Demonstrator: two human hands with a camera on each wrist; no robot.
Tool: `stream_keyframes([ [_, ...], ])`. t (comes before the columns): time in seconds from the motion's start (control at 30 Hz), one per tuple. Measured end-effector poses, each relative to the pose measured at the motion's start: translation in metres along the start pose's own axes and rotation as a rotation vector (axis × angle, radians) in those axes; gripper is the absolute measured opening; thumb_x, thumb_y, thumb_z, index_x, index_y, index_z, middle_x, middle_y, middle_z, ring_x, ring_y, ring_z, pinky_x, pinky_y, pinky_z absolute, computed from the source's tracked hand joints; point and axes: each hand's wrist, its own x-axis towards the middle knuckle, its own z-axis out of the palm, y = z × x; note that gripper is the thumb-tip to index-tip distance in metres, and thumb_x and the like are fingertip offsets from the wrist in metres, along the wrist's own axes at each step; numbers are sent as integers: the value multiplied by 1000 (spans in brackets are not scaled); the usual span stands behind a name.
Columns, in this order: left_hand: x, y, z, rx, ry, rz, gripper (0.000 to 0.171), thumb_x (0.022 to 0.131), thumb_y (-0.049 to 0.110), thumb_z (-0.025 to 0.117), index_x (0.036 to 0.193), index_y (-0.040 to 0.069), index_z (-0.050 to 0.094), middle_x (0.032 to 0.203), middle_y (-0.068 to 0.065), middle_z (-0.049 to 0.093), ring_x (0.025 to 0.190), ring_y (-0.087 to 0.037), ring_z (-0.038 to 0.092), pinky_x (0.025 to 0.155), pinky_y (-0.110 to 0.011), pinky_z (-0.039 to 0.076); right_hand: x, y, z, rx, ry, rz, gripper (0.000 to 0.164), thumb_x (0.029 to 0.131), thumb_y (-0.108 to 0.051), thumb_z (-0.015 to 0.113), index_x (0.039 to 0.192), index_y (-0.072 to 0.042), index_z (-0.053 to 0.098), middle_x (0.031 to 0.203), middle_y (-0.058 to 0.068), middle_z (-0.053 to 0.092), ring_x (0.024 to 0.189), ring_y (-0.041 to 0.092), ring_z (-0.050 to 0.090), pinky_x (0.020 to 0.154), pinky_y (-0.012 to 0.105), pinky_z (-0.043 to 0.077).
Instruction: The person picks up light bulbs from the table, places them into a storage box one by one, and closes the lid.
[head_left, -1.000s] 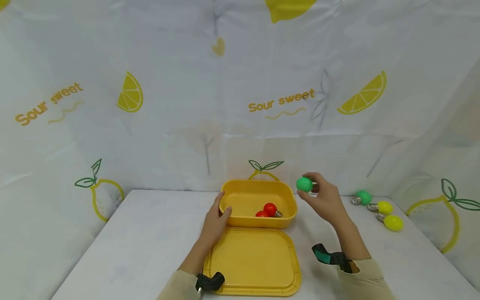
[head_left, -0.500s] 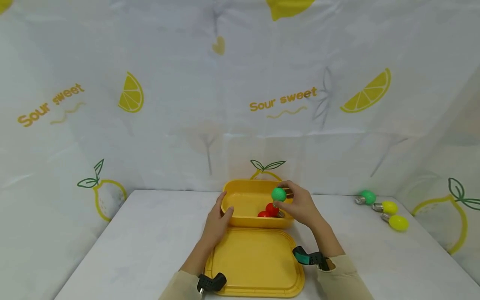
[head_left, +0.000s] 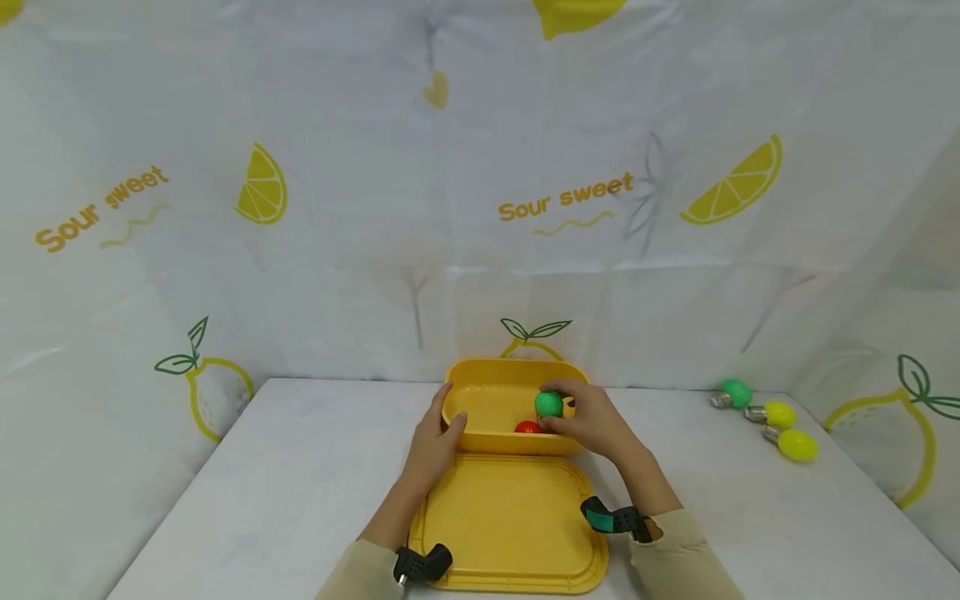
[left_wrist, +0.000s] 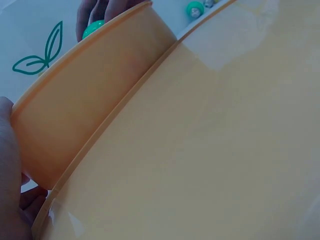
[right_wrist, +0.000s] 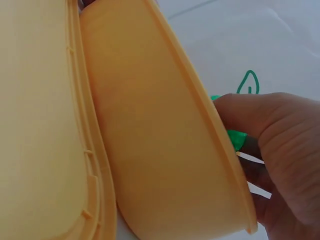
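A person's right hand [head_left: 596, 421] has brought a green bulb [head_left: 549, 404] leftward from beyond the right end of a yellow box [head_left: 510, 444] and lowered it partly behind the front rim, leaving one red bulb [head_left: 527, 427] visible from the head where two showed earlier.

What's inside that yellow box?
A red rounded thing shows inside; the right hand holds a green bulb at the opening. Whatever lies behind hand, bulb or front wall is covered.
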Motion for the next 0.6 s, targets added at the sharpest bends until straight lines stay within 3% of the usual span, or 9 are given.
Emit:
stream_keyframes([
  [0.2,0,1,1,-13,1,-18,62,104,35,52,160,27,29,162,-12,39,144,-30,45,120,-53,35,1,-3,3,-36,-47,47,41,86,-15,81,124,-7,68,118,13,71,95,21,65,87,43,60],
  [0.6,1,0,1,-26,-1,-11,62,103,34,52,160,27,29,161,-12,41,143,-29,46,120,-52,36,2,-2,8,-105,-59,48,34,90,-22,76,121,-9,71,112,7,73,86,15,60,80,32,56],
])
